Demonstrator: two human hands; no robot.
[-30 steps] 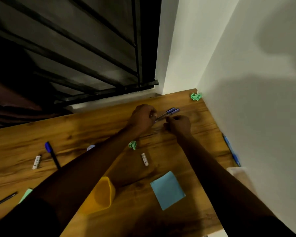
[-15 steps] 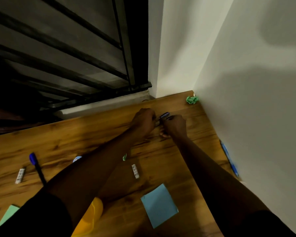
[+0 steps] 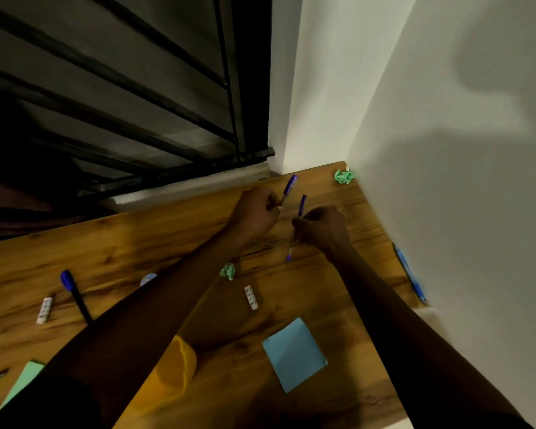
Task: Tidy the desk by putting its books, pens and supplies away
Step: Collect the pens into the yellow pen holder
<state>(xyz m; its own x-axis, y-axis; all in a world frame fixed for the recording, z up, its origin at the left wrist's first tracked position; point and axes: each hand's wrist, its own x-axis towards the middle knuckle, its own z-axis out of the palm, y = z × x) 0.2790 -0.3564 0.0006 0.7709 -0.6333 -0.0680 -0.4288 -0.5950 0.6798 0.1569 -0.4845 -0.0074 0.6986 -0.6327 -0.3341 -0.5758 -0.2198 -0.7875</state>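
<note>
A: What is changing?

B: The pens are separating; a moment ago they were lying bunched between both hands. Now the left grip (image 3: 254, 213) is curling round the slim blue-capped plastic pen (image 3: 290, 187); the right grip (image 3: 324, 229) is pinching the thin blue-tipped plastic pen (image 3: 302, 205), above the brown wooden counter (image 3: 130, 243) near its far corner.

A: Meaning?

B: Both are being collected — likely they are heading for the yellow plastic cup (image 3: 175, 368).

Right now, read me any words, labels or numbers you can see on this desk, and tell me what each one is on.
No text is legible.
Illegible: white stick beside the blue note, printed marks too blurred.
Illegible: second white stick at the far left, marks too blurred.
Blank: blue note.
Too small to tell: left-hand pen, right-hand pen.
</note>
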